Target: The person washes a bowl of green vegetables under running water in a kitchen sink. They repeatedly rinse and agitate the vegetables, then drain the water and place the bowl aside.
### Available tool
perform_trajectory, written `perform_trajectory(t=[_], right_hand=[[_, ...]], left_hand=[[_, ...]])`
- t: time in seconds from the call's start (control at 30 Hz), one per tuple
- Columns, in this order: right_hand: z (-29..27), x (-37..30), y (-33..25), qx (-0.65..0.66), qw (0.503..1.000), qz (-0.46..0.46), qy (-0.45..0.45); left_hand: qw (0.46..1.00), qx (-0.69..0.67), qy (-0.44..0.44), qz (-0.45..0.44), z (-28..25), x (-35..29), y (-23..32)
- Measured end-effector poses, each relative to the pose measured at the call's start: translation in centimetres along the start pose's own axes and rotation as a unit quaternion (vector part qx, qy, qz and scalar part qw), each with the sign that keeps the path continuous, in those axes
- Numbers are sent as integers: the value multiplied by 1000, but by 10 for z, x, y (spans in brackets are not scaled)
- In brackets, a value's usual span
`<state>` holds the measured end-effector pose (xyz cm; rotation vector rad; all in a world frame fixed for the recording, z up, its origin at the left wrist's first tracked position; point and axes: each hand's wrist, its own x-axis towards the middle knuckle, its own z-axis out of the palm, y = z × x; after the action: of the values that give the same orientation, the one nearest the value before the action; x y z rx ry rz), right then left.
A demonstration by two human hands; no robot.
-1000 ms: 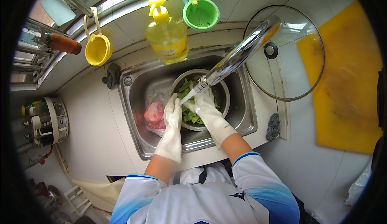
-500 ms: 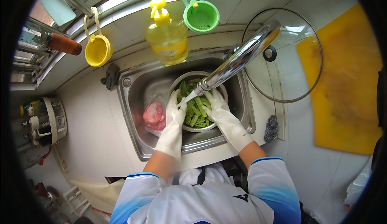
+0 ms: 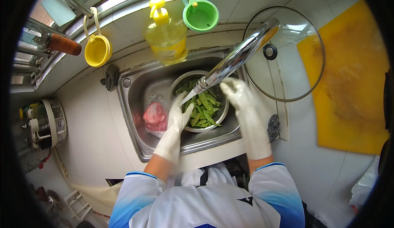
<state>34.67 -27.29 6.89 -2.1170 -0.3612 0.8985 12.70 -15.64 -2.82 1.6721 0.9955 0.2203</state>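
A round metal bowl (image 3: 223, 118) stands in the sink, filled with cut flat green beans (image 3: 204, 104). Water runs from the chrome faucet (image 3: 236, 59) into it. My left hand (image 3: 179, 114), in a white rubber glove, rests at the bowl's left side, thumb and fingers apart at the beans. Raised over the sink's right rim is my right hand (image 3: 238, 94), gloved the same way and slightly blurred. Its fingers are loosely bent and apart beside the faucet, with nothing visible in them. A clear bag of pinkish-red meat (image 3: 155, 117) lies left of the bowl.
The steel sink (image 3: 141, 146) is set in a white counter. Behind it stand a yellow pump bottle (image 3: 166, 43) and hanging yellow (image 3: 98, 51) and green (image 3: 200, 16) strainers. At right are a glass lid (image 3: 293, 72), a yellow cutting board (image 3: 349, 88) and a grey scouring pad (image 3: 273, 128).
My right hand has left the beans and risen to the right of the bowl, near the faucet. The left hand stays at the bowl's left side. The view has shifted slightly.
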Motion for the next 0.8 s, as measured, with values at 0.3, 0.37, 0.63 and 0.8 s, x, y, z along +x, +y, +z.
perform_trajectory(t=[0.3,0.37,0.63,0.8], right_hand=[[2,-2,13,112,990,-88,-11],[8,-22,21,117,993,-33,2],[39,-5,90,67,996,-16,-57],[58,15,74,-143,967,-198,-67]], left_hand=[[987,138,-74,44,66,34,-70],[946,294,-130,42,66,19,-36],[891,435,-129,18,48,15,3],[905,359,-227,24,33,-11,-2]])
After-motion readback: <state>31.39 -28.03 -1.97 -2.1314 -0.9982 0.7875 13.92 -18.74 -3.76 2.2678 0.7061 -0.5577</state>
